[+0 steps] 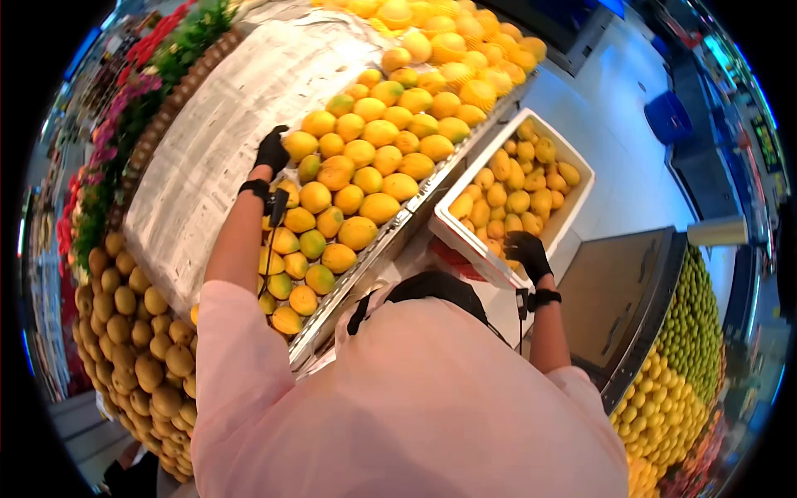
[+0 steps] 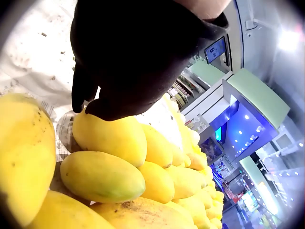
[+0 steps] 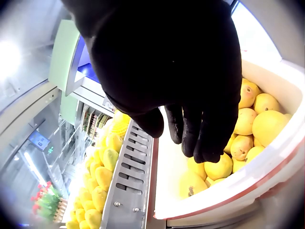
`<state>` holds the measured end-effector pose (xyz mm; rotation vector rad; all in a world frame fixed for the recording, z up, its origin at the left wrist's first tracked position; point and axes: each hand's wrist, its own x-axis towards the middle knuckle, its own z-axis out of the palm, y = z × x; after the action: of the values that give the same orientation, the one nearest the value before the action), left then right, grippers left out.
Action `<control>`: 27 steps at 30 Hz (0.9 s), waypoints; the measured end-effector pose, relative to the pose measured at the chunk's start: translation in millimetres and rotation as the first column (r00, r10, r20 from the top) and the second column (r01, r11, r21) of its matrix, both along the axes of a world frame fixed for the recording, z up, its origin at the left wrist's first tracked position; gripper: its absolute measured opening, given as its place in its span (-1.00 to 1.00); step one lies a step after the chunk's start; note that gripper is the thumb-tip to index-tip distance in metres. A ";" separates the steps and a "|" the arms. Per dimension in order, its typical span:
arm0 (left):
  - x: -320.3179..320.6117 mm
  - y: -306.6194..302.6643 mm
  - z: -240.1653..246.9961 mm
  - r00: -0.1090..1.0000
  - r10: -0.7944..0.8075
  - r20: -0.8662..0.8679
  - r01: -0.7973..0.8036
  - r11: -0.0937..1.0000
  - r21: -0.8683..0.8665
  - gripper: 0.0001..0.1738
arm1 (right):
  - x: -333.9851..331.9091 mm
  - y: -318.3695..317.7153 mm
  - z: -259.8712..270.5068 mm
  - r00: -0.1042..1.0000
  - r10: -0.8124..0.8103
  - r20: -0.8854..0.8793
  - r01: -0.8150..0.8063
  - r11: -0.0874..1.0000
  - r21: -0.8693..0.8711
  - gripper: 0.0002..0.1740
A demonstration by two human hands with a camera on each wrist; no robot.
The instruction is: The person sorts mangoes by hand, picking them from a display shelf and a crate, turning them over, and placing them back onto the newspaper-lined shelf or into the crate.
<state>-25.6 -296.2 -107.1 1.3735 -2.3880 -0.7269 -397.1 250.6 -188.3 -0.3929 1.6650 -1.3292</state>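
Observation:
Both hands wear black gloves. My left hand [image 1: 272,150] is at the left edge of a display of yellow mangoes [image 1: 359,153], beside the end mango [image 1: 300,146]. In the left wrist view, that hand's fingertips [image 2: 101,113] are right at the upper end of a mango [image 2: 112,138], and the glove hides part of it. My right hand [image 1: 528,253] hangs over the near end of a white foam box [image 1: 442,207] of mangoes [image 1: 516,202]. Seen from the right wrist, its fingers [image 3: 191,129] point down, relaxed, just over the mangoes in the box [image 3: 218,167].
Pale paper [image 1: 220,124] covers the display left of the mangoes. A metal rail [image 1: 365,261] runs between display and box. Mangoes in foam nets [image 1: 452,46] lie at the back. Brown round fruit [image 1: 137,349] is heaped at left, with yellow and green fruit [image 1: 664,398] at right.

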 end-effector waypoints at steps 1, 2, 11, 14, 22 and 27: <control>4.8 -12.8 -16.2 0.998 -0.019 -0.063 0.014 0.996 -0.088 -0.40 | -2.1 -0.1 -3.3 0.989 -0.068 0.131 0.070 0.997 -0.016 -0.70; -0.4 -6.3 -8.9 0.996 0.006 -0.091 -0.020 0.987 -0.158 -0.43 | -2.5 -0.3 -2.3 0.997 -0.041 0.071 0.042 0.999 -0.008 -0.70; -49.8 65.3 53.3 0.939 0.080 -0.335 -0.179 0.944 -0.277 -0.63 | -19.6 -1.0 -15.0 0.949 -0.235 0.209 0.249 0.967 -0.045 -0.74; -67.3 94.1 64.5 0.916 0.020 -0.400 -0.149 0.944 -0.294 -0.69 | -24.3 2.5 -21.6 0.953 -0.228 0.199 0.242 0.969 -0.054 -0.75; -74.8 180.4 62.3 0.856 0.037 -0.515 -0.120 0.985 -0.128 -0.76 | -34.4 10.7 -50.0 0.931 -0.348 0.108 0.351 0.936 -0.011 -0.71; -78.3 236.7 47.0 0.817 0.139 -0.559 -0.101 0.990 0.098 -0.75 | -59.3 20.7 -117.6 0.936 -0.252 -0.243 0.219 0.963 -0.156 -0.59</control>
<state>-103.9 -59.5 -60.1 1.1124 -1.8058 -1.0158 -456.4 271.4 -305.9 -0.4709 1.8977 -1.6243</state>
